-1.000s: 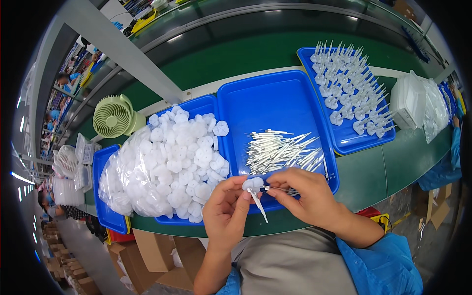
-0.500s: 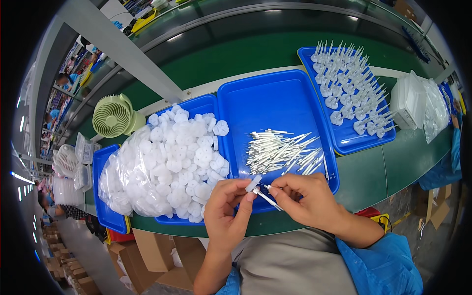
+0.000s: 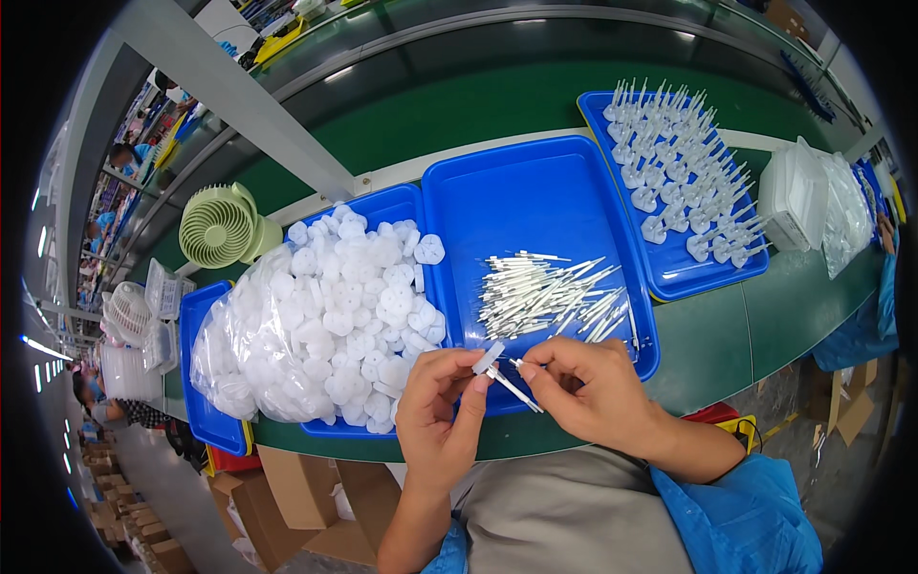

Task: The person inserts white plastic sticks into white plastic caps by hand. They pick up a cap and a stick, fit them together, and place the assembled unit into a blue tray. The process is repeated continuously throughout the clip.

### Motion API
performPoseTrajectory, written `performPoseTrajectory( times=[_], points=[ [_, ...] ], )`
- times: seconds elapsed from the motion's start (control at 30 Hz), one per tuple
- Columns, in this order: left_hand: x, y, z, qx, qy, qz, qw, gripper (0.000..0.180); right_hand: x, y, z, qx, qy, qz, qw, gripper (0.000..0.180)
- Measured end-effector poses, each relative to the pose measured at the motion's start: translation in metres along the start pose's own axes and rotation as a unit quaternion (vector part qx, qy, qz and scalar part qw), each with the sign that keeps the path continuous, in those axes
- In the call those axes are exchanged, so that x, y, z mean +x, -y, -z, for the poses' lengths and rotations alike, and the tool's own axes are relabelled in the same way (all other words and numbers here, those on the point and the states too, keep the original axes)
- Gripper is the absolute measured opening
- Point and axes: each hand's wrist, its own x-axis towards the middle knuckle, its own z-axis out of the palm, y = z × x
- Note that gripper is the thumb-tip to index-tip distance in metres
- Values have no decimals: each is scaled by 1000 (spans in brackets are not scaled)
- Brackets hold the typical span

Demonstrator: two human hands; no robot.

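Note:
Between the thumb and fingers of my left hand [image 3: 442, 397] is a translucent white plastic disc [image 3: 488, 358], tilted on edge. A slim white stick [image 3: 517, 390] runs from the disc toward the lower right. My right hand [image 3: 595, 390] is closed in a pinch, and the white tip of another thin stick [image 3: 517, 363] shows at its fingertips, close to the disc; the rest is hidden by the fingers. Beyond my hands, a pile of white sticks [image 3: 540, 295] lies in a blue tray [image 3: 516, 191]. Many similar discs [image 3: 354, 306] are heaped to the left, partly in a clear bag [image 3: 244, 340].
At the far right, a blue tray [image 3: 712, 277] holds discs with upright sticks [image 3: 669, 163]. White plastic containers [image 3: 796, 196] stand beside it. A light green fan [image 3: 218, 226] sits behind the disc heap. Cardboard boxes [image 3: 301, 488] are below the table's near edge.
Both hands have shifted very slightly left. The disc and its stick have tilted a little in my left hand, and my right fingertips have come slightly with them.

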Motion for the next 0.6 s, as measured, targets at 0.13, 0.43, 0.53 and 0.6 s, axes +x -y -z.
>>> performPoseTrajectory(
  times=[0.13,0.43,0.53,0.6],
  points=[
    [-2,3,2,0,-1,4,1000,29,0,-3,-2,5,-3,1,1000,10],
    [1,-2,5,-10,17,9,1000,29,1,-3,0,-44,-9,78,996,10],
    [1,-3,4,-20,10,21,1000,25,1,-8,2,-57,14,105,993,12],
    [1,-4,3,-22,4,22,999,23,2,-7,2,-52,14,97,994,12]
  ],
)
